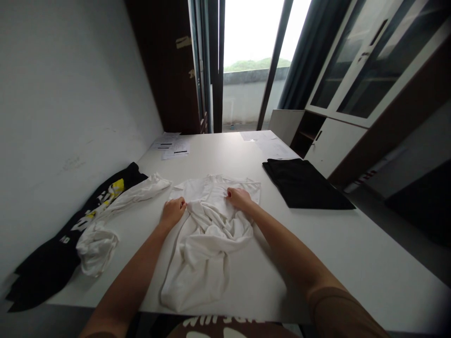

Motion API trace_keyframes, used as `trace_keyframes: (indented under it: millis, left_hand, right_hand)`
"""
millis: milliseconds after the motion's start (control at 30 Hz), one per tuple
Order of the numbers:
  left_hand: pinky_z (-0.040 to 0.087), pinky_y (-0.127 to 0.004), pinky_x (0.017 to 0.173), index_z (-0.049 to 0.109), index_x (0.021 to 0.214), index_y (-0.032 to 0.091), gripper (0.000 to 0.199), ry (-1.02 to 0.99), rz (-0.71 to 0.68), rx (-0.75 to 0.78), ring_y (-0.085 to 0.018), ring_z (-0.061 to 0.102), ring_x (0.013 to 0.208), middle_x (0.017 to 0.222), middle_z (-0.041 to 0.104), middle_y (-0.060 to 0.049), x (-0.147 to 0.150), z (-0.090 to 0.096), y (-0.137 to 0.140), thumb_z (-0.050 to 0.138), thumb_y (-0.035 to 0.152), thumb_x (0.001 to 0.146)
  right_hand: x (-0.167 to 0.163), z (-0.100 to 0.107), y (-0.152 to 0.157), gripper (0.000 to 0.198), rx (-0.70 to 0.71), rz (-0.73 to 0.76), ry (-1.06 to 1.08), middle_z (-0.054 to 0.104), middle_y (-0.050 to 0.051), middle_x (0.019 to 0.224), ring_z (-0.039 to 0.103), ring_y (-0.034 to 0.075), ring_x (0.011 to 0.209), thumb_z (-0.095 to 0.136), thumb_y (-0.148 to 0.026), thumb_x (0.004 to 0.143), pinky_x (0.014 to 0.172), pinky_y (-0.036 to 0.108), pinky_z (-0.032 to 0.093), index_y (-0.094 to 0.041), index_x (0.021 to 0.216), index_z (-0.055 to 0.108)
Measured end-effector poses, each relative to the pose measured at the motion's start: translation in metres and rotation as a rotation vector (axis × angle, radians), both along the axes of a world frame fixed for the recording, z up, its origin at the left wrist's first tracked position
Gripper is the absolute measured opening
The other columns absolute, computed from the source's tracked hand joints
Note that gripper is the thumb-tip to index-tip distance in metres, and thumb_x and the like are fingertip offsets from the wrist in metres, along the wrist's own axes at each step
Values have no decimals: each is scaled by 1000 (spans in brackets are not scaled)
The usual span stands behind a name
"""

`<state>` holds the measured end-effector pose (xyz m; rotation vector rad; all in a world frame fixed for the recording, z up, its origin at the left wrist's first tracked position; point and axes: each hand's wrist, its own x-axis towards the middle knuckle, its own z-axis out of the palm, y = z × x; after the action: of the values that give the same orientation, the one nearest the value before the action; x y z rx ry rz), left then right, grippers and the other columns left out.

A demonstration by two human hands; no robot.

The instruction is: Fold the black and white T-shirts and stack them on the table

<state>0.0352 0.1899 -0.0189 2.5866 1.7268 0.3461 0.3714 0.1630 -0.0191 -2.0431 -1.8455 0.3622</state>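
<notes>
A white shirt point(207, 244) lies in front of me, smooth at its far end and bunched in loose folds toward the table's near edge. At its left side, my left hand point(174, 211) is closed with the fingers curled on the cloth. Further right and a little farther off, my right hand point(238, 198) pinches the shirt, its thumb and fingertips together. Fabric partly hides what lies under the fingers, and the shirt's exact cut is unclear among the folds.
Folded black cloth point(306, 183) lies on the right of the white table point(331, 253). Along the left wall are a black garment with yellow and white print point(102, 202) and a crumpled white cloth point(97, 249). Papers point(176, 148) lie at the far end, near a cabinet point(338, 141).
</notes>
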Motion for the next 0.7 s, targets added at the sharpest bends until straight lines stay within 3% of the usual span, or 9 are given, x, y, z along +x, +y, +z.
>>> trace_keyframes:
  millis: [67, 233, 333, 500, 600, 700]
  left_hand:
    - [42, -33, 83, 66, 98, 24, 23, 27, 25, -24, -24, 68, 93, 94, 74, -7, -5, 0, 5, 47, 37, 102]
    - [43, -38, 89, 64, 98, 22, 24, 68, 199, -37, -26, 68, 96, 95, 74, -9, -27, 1, 20, 49, 40, 100]
    - [44, -43, 92, 63, 101, 21, 28, 75, 310, -6, -31, 64, 107, 105, 73, -12, -45, 1, 27, 52, 46, 97]
    - [44, -48, 95, 64, 111, 19, 35, 85, 409, 68, -37, 58, 117, 118, 67, -16, -65, -5, 31, 55, 49, 95]
    - [43, -50, 99, 64, 120, 18, 36, 53, 399, 139, -36, 57, 117, 122, 65, -18, -66, -10, 32, 54, 42, 96]
    - [42, -49, 104, 64, 125, 17, 35, -35, 272, 197, -34, 57, 117, 125, 64, -16, -57, -13, 32, 54, 33, 95]
  right_hand:
    - [3, -1, 2, 7, 11, 15, -44, 72, 9, 91, 62, 24, 86, 70, -31, 85, 74, 31, 41, -24, 88, 71]
    - [23, -2, 8, 28, 101, 49, -61, 67, 14, 115, 58, 28, 112, 68, -39, 91, 94, 35, 43, -23, 113, 74]
    - [36, -6, 8, 44, 131, 40, -87, 63, 15, 129, 54, 30, 124, 69, -39, 90, 106, 37, 40, -22, 130, 68]
    - [41, -11, 6, 56, 116, 81, -160, 58, 13, 143, 51, 30, 133, 67, -46, 91, 114, 40, 36, -22, 141, 60]
    - [30, -6, 3, 60, 95, 98, -172, 53, 13, 149, 47, 31, 138, 65, -52, 93, 115, 43, 34, -23, 144, 57]
    - [10, 3, -4, 63, 90, 128, -169, 53, 14, 149, 48, 32, 137, 62, -56, 93, 115, 44, 33, -24, 147, 54]
